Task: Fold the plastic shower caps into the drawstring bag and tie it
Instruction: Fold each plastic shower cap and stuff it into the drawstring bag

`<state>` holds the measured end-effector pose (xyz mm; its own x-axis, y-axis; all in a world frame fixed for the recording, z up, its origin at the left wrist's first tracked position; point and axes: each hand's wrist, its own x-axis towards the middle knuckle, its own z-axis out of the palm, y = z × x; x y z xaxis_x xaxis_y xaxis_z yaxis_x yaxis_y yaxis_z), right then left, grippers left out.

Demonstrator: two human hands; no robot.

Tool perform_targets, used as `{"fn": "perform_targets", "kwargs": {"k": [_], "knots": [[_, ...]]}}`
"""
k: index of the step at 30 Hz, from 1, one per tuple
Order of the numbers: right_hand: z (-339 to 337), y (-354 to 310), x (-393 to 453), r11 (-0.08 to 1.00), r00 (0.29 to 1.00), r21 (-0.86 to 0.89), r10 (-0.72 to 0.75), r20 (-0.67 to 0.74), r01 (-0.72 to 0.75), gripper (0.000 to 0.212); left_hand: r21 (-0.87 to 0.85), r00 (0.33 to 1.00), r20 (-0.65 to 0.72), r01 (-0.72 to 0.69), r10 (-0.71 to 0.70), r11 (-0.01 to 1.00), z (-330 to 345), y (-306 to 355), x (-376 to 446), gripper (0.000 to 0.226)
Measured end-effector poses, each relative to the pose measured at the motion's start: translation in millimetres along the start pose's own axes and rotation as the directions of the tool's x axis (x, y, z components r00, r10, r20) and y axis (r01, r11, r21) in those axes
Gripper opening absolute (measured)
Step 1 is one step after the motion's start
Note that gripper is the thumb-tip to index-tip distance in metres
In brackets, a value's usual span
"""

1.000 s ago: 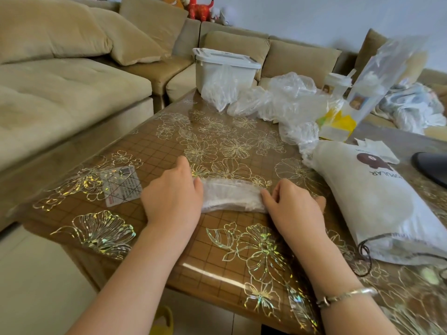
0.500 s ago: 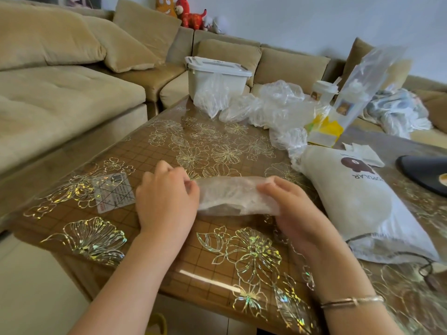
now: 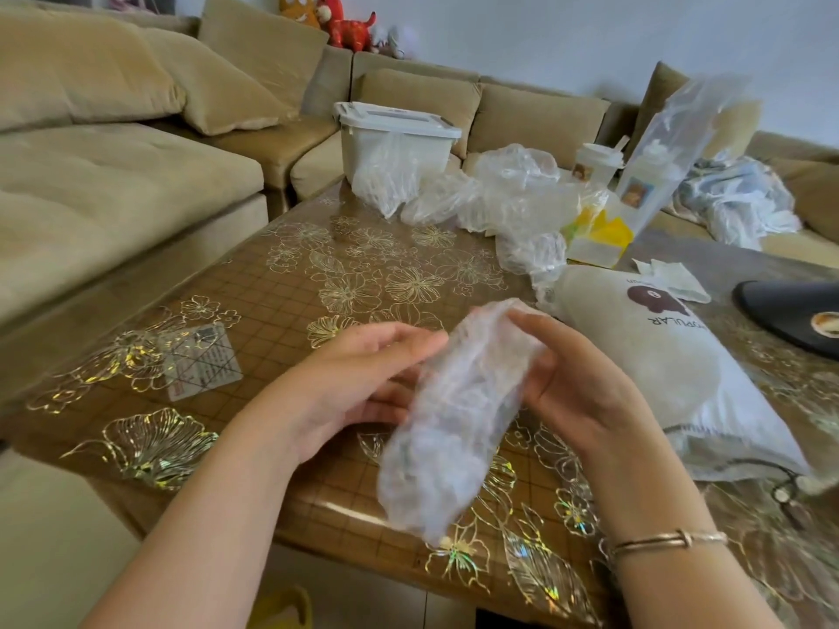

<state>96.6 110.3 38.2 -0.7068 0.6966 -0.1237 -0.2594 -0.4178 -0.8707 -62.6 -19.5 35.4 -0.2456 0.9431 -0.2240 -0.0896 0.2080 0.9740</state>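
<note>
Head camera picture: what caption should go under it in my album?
Both hands, left and right, hold a folded shower cap beside the drawstring bag.

The table (image 3: 290,306) has a brown floral cover. On it lie a card (image 3: 199,361), crumpled caps (image 3: 499,197), a white bag (image 3: 672,374), a yellow box (image 3: 599,240), tissues (image 3: 672,279) and a black object (image 3: 794,311).

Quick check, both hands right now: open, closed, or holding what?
Left hand: holds the folded shower cap, fingers curled round its left side.
Right hand: holds the same cap, thumb and fingers on its right side.
</note>
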Motion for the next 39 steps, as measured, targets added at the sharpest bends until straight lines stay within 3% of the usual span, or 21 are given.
{"fn": "perform_targets", "kwargs": {"k": [4,8,11,17,22,27,29,32,34,37,39], "knots": [[6,4,3,0.989,0.989,0.026,-0.145,-0.031,0.146,0.045,-0.084,0.993,-0.115,-0.012,0.002,0.996,1,-2,3,0.032],[10,14,6,0.963,0.957,-0.191,-0.223,-0.186,0.188,0.028,-0.084,0.993,-0.115,-0.009,0.000,0.996,8,-2,5,0.062],[14,24,9,0.923,0.938,-0.343,-0.262,-0.225,0.175,0.025,0.117,0.994,-0.094,-0.035,0.047,0.992,12,-3,5,0.077],[14,27,14,0.906,0.913,-0.371,-0.314,-0.260,0.205,0.028,0.263,0.981,-0.156,-0.070,0.114,0.962,21,-5,7,0.052],[10,27,9,0.840,0.908,-0.497,-0.361,-0.213,0.218,0.020,-0.058,0.954,-0.293,-0.077,0.057,0.995,12,-2,15,0.048],[3,30,-1,0.740,0.907,-0.636,-0.395,-0.147,0.219,0.030,-0.408,0.921,-0.385,-0.118,-0.053,0.905,8,-3,21,0.043],[3,32,-8,0.643,0.907,-0.722,-0.418,-0.052,0.255,0.047,-0.537,0.918,-0.384,-0.135,-0.099,0.833,5,-5,22,0.043],[8,40,-18,0.277,0.871,-0.880,-0.423,0.250,0.387,0.070,-0.664,0.912,-0.383,-0.159,-0.150,0.731,3,-6,21,0.045],[14,47,-22,0.060,0.831,-0.895,-0.401,0.385,0.443,0.066,-0.675,0.908,-0.392,-0.174,-0.149,0.717,4,-6,20,0.046],[16,47,-24,-0.047,0.809,-0.882,-0.378,0.450,0.469,0.040,-0.574,0.894,-0.436,-0.188,-0.103,0.797,7,-10,21,0.048],[12,47,-24,-0.083,0.808,-0.879,-0.359,0.467,0.470,0.035,-0.275,0.837,-0.548,-0.172,-0.007,0.946,9,-14,21,0.054]]}}
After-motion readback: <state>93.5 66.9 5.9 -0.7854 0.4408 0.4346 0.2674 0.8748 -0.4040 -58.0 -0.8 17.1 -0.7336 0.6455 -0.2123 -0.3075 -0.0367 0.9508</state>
